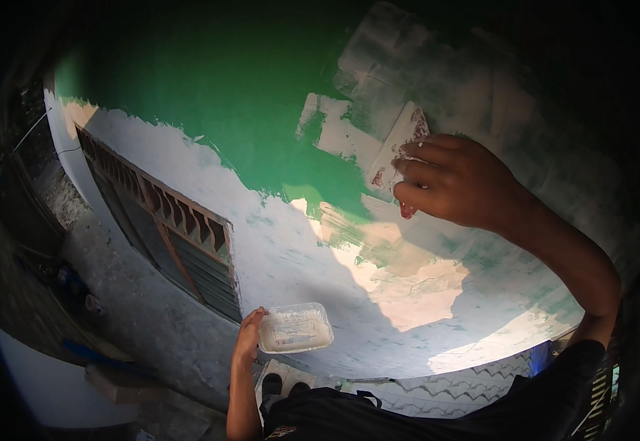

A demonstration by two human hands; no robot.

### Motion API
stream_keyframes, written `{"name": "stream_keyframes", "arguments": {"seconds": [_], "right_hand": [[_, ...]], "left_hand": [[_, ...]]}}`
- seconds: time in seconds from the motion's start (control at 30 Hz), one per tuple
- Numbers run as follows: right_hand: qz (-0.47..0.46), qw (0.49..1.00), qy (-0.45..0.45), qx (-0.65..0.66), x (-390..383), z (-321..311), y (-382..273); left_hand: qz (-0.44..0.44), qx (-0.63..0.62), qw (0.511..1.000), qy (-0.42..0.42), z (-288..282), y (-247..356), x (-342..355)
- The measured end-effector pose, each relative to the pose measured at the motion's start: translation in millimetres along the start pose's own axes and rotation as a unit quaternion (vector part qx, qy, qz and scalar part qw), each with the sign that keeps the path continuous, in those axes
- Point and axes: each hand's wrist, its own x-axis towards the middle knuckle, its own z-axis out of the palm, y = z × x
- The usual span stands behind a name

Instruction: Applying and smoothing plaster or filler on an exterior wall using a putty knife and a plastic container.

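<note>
My right hand (456,180) is raised and closed round a wide putty knife (395,151), its pale flat blade smeared with white and reddish-brown marks. The blade lies at or very near the wall (254,125), where green paint meets patchy white filler; exact contact is hard to tell. Lower down, my left hand (247,335) grips one end of a shallow, clear plastic tub (329,328). Whitish paste coats the inside of the tub, which is held level in front of the wall.
A brown-framed window (165,220) with a carved vent is set in the wall at left. Below are my feet in dark footwear (272,384) on a pale plank-like surface, patterned paving (452,386), and a brown box-like block (123,384) at lower left. Sunlight falls across part of the wall.
</note>
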Motion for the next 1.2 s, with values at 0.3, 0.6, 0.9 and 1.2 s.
{"name": "stream_keyframes", "arguments": {"seconds": [0.3, 0.6, 0.9, 1.2], "right_hand": [[-0.016, 0.995, -0.094, -0.037, 102.4, 123.7, -3.6], [0.089, 0.979, -0.182, 0.031, -3.3, 92.7, -41.6], [0.051, 0.977, -0.154, 0.136, -4.2, 52.3, -62.0], [0.0, 0.991, -0.128, -0.022, 104.8, 119.9, -19.3]], "left_hand": [[0.01, -0.031, 0.999, -0.003, -18.6, -29.7, 13.5], [-0.01, -0.047, 0.999, 0.004, -18.0, -23.2, 5.9], [0.004, -0.012, 1.0, -0.002, -20.2, -17.1, 9.0], [-0.005, -0.03, 1.0, -0.006, -13.8, -32.8, 7.2]]}}
